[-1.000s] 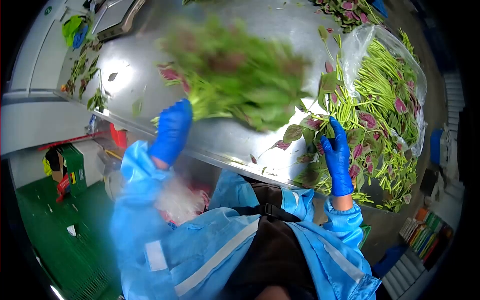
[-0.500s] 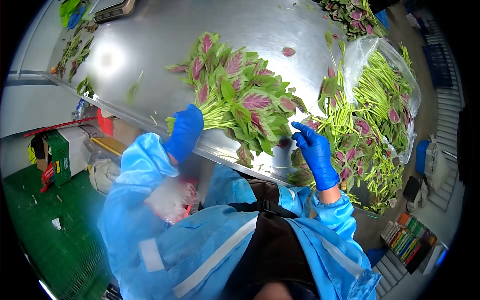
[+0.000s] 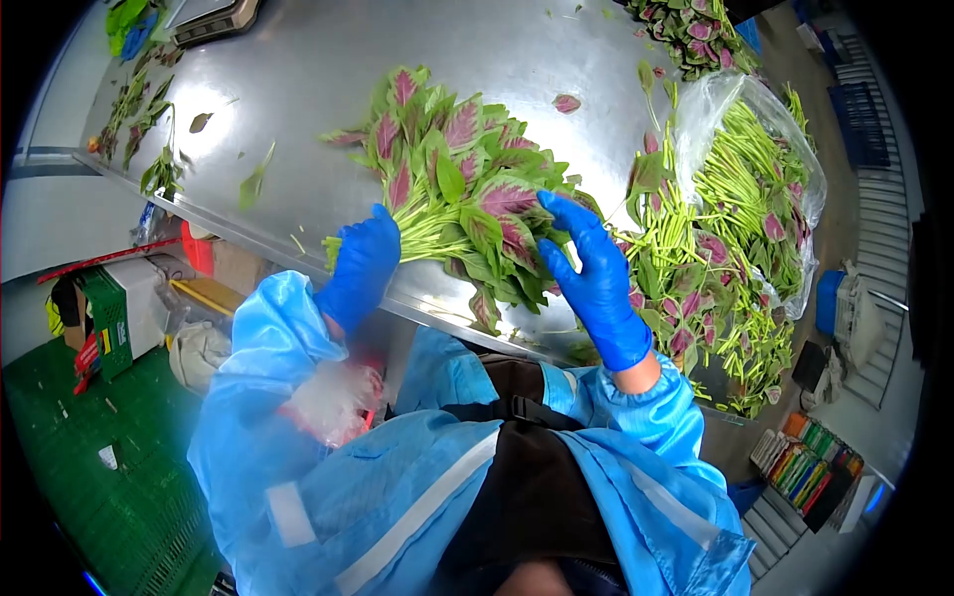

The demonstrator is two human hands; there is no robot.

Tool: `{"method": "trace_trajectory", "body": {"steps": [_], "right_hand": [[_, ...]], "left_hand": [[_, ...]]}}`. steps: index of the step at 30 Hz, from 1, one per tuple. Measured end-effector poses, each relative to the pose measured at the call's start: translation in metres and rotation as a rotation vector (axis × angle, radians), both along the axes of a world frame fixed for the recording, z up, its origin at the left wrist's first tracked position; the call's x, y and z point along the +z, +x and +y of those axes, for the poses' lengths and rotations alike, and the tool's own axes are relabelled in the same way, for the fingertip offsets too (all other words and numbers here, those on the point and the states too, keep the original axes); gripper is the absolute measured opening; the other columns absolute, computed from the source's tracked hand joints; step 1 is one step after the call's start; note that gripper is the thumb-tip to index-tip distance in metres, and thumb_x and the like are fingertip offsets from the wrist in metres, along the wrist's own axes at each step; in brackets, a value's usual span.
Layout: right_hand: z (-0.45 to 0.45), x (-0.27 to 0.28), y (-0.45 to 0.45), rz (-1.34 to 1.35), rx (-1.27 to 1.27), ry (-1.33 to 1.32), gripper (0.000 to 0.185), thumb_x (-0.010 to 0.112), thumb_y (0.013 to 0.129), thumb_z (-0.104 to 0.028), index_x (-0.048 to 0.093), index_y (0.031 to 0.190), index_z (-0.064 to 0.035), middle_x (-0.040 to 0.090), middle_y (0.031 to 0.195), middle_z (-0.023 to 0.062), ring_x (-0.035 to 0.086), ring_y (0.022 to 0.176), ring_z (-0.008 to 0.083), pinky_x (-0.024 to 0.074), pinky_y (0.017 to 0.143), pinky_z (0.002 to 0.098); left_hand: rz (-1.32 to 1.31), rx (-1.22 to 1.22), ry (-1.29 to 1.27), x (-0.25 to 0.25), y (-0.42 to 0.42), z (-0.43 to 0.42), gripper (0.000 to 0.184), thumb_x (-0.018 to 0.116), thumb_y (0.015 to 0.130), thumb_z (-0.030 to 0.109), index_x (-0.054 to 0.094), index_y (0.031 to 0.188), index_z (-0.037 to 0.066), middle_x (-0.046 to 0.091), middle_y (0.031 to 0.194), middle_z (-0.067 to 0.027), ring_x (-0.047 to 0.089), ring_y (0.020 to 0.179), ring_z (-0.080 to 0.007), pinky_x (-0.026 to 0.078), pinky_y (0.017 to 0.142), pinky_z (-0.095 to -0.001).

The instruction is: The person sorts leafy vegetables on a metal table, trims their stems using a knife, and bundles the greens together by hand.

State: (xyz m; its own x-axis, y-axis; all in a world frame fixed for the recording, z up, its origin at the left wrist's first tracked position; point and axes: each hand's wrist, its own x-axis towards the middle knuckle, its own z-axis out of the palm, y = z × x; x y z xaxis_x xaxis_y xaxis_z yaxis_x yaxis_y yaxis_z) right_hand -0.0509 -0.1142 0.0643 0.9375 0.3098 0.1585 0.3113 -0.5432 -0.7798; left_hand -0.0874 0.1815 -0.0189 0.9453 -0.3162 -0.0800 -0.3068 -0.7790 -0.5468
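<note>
My left hand [image 3: 364,260], in a blue glove, is closed around the stems of a bunch of red amaranth [image 3: 477,194]. The leaves are green with purple-red centres and fan out over the steel table [image 3: 328,50]. Beside the leaves on the right, my gloved right hand [image 3: 594,273] has its thumb and fingers apart and holds nothing. Its fingertips are close to the leaf edge; whether they touch I cannot tell. To the right of that hand lies a large heap of more amaranth [image 3: 735,214], partly in a clear plastic bag [image 3: 704,109].
Another pile of amaranth [image 3: 696,35] lies at the table's far right. Loose stems and leaves [image 3: 139,114] are scattered at the left, near a scale [image 3: 214,20]. A green crate [image 3: 99,318] and a white bag [image 3: 199,350] stand below the left edge.
My right hand has moved up and left toward the bunch, and its fingers have spread. My left hand keeps its grip on the stems. The view has shifted slightly.
</note>
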Motion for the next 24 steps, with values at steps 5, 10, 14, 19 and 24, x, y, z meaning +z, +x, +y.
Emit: {"method": "trace_trajectory", "body": {"steps": [5,10,14,19,24], "right_hand": [[0.033,0.008,0.019,-0.123,0.231,-0.289,0.063,0.069,0.075,-0.020,0.046,0.133,-0.0102,0.049,0.126,0.0173,0.056,0.107,0.0346,0.0486,0.087,0.0412],[0.022,-0.029,-0.029,0.260,0.457,-0.378,0.063,0.066,0.083,-0.027,0.041,0.139,-0.0144,0.048,0.132,0.0192,0.055,0.111,0.0375,0.0471,0.091,0.0428],[0.025,-0.029,-0.033,0.121,0.408,-0.393,0.054,0.066,0.082,-0.025,0.048,0.131,-0.0117,0.055,0.120,0.0172,0.058,0.103,0.0349,0.0487,0.085,0.0419],[0.056,0.018,-0.005,0.215,0.305,-0.635,0.038,0.064,0.083,-0.023,0.059,0.119,-0.0123,0.064,0.110,0.0122,0.063,0.094,0.0311,0.0518,0.079,0.0401],[0.105,0.009,0.021,-0.255,0.387,-0.264,0.053,0.066,0.080,-0.018,0.049,0.130,-0.0129,0.049,0.131,0.0179,0.051,0.114,0.0358,0.0449,0.092,0.0431]], "left_hand": [[0.045,0.036,-0.074,0.006,0.001,-0.001,0.065,0.054,0.079,0.005,0.036,0.141,0.004,0.050,0.070,-0.0036,0.054,0.059,-0.0166,0.042,0.055,-0.0330],[0.021,0.024,-0.041,-0.007,-0.004,-0.001,0.069,0.053,0.079,0.004,0.031,0.144,0.005,0.048,0.069,-0.0034,0.051,0.060,-0.0156,0.041,0.055,-0.0324],[0.030,-0.015,-0.098,-0.008,-0.006,0.001,0.069,0.053,0.080,0.003,0.030,0.145,0.005,0.046,0.070,-0.0030,0.049,0.061,-0.0157,0.039,0.055,-0.0331],[0.056,-0.026,-0.076,-0.001,-0.008,-0.004,0.065,0.051,0.081,0.004,0.033,0.143,0.005,0.046,0.070,-0.0041,0.049,0.062,-0.0171,0.039,0.057,-0.0341],[0.112,-0.023,-0.042,0.008,-0.010,-0.019,0.060,0.049,0.082,0.005,0.035,0.140,0.000,0.048,0.073,-0.0076,0.052,0.068,-0.0204,0.043,0.061,-0.0370]]}}
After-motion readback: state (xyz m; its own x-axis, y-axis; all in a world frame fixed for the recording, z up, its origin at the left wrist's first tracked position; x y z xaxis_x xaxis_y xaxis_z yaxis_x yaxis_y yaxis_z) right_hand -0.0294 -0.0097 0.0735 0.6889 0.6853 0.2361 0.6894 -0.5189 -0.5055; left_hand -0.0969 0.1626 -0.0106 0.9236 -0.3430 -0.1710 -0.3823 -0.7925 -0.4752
